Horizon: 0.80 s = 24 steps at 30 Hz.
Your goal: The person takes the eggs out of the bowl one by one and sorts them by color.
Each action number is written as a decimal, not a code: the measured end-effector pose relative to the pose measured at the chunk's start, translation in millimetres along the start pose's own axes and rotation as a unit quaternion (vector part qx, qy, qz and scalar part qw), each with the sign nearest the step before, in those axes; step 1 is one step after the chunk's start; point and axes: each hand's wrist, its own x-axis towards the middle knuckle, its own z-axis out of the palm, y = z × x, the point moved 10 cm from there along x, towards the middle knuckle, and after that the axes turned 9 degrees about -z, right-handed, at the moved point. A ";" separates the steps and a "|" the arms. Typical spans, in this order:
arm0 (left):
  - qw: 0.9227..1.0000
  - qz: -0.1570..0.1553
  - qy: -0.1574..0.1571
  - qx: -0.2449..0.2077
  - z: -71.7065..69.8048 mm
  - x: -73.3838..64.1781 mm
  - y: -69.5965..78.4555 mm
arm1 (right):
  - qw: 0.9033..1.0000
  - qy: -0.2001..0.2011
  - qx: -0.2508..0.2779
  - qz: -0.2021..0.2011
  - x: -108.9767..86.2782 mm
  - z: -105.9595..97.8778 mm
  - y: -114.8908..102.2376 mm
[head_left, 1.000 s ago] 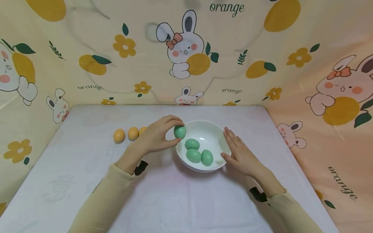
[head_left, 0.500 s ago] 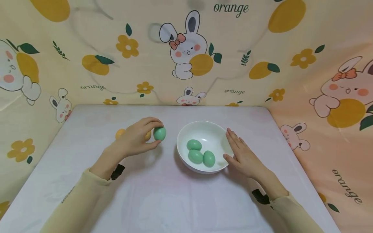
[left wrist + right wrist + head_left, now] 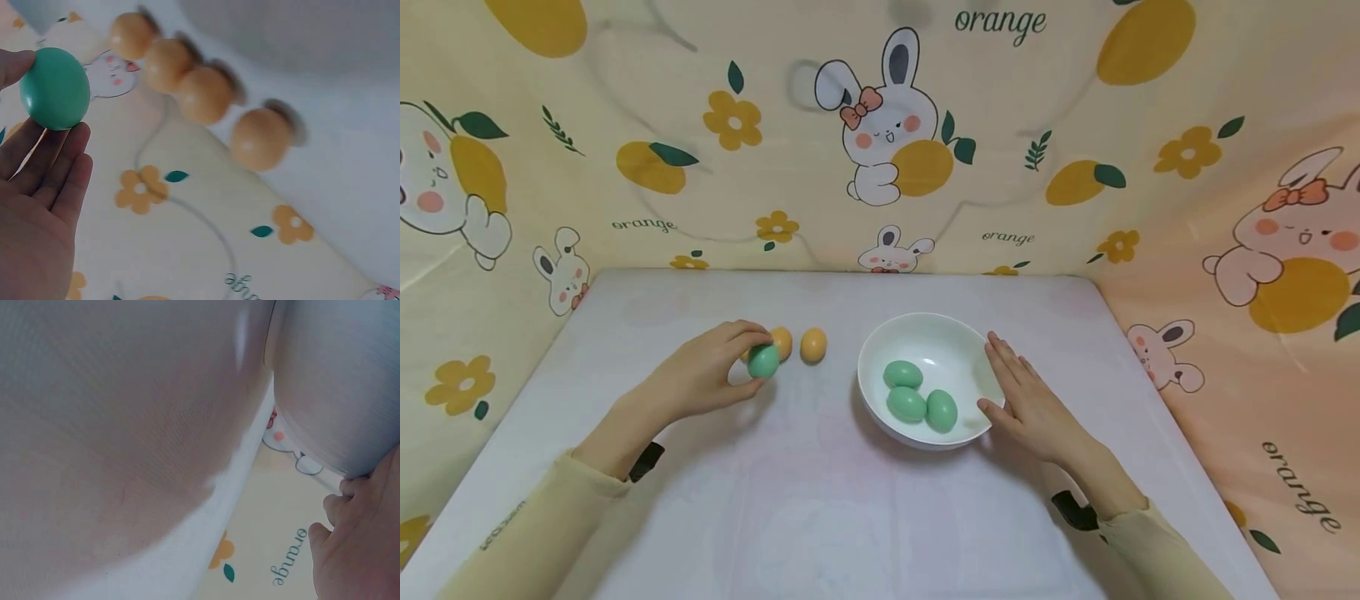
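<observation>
My left hand (image 3: 703, 371) pinches a green egg (image 3: 763, 362) between thumb and fingertips, held above the table's left part. In the left wrist view the same green egg (image 3: 56, 89) shows with the thumb on one side and fingers on the other. A row of several orange-yellow eggs (image 3: 259, 139) lies beyond it, partly hidden by the hand in the head view. A white bowl (image 3: 958, 337) with three green eggs (image 3: 907, 404) in it stands right of centre. Straight fingers of my right hand (image 3: 1033, 404) rest against the bowl's right side; the right wrist view shows its outer wall (image 3: 340, 381).
A white cloth covers the table (image 3: 850, 517). Behind it and along the sides hangs a printed curtain (image 3: 820, 167) with rabbits and oranges. One yellow egg (image 3: 813, 345) sits slightly apart at the row's right end, between the left hand and the bowl.
The left hand has carried the green egg left, from the bowl's left rim to in front of the yellow eggs. My right hand stays at the bowl. Three green eggs remain inside.
</observation>
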 end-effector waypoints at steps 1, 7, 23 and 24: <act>1.000 -0.001 -0.004 0.004 1.0 -3.0 -2.8 | 1.000 0.000 0.000 -0.001 0.2 -0.3 -0.3; 0.998 -0.037 -0.047 0.016 11.9 -23.0 -24.8 | 1.000 0.000 0.000 0.000 1.0 -0.5 -0.4; 0.986 -0.127 -0.111 0.012 25.7 -68.7 -71.3 | 1.000 0.005 -0.001 -0.003 0.4 0.4 -0.3; 0.985 -0.130 -0.113 0.010 25.3 -70.3 -72.3 | 1.000 0.006 -0.002 -0.004 0.5 0.2 -0.3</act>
